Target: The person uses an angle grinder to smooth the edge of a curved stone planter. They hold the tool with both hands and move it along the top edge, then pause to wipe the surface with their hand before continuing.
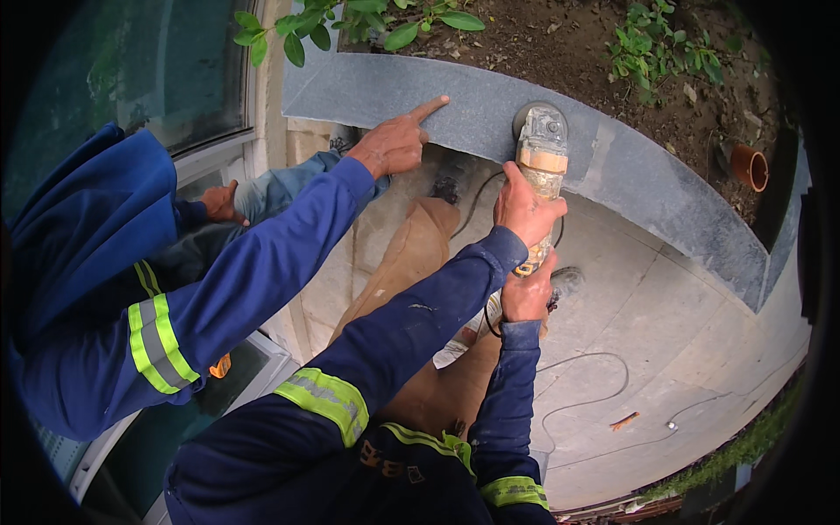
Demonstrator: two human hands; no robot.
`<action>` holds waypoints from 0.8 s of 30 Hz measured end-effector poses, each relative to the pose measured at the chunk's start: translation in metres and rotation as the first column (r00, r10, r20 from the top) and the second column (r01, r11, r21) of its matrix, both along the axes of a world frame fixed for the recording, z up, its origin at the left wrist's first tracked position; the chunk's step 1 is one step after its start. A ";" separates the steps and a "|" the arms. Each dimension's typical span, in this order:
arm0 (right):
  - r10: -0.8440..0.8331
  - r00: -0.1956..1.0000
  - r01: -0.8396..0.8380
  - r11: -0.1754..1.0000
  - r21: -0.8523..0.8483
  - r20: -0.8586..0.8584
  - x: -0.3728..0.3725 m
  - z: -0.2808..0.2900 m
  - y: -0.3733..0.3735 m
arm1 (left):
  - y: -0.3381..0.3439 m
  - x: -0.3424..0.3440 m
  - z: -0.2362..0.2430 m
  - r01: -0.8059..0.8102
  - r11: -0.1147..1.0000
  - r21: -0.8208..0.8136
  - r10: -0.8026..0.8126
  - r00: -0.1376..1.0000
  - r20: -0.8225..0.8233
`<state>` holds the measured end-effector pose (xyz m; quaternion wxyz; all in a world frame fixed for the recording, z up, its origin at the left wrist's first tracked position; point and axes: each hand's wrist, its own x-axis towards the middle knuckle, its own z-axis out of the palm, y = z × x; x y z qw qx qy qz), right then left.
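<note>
A dusty angle grinder (542,149) lies along my arms' line, its disc end at the grey stone edging (652,188); I cannot tell whether they touch. My left hand (525,208) is closed around the grinder's body just below its tan band. My right hand (528,290) grips the tool's rear end, nearer to me, with a dark cord hanging beside it. Left of the disc, a co-worker's hand (391,144) has its index finger extended onto the face of the stone edging.
The co-worker (105,254) crouches at left beside a window (149,79). A soil bed (577,44) with plants and a terracotta pot (750,166) lies behind the edging. Cables (626,376) cross the tiled floor (630,306). An orange object (624,420) lies at right.
</note>
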<state>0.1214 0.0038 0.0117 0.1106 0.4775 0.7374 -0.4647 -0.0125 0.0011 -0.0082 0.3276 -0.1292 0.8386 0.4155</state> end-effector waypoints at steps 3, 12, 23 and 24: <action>0.005 1.000 -0.006 1.000 0.003 0.030 0.006 0.002 -0.001 | -0.003 0.008 0.000 0.004 1.000 0.002 -0.004 1.000 -0.013; -0.033 0.998 0.035 0.998 0.043 -0.050 -0.002 -0.006 0.000 | 0.007 -0.002 0.002 0.040 0.999 -0.009 -0.040 0.999 -0.020; -0.011 0.996 0.014 1.000 -0.024 0.090 0.007 0.012 -0.005 | -0.004 0.011 0.009 0.026 0.999 -0.042 -0.025 0.999 0.021; -0.020 0.994 0.022 1.000 -0.018 0.109 0.009 0.015 -0.005 | -0.002 0.014 0.009 0.025 1.000 -0.017 -0.024 0.999 0.029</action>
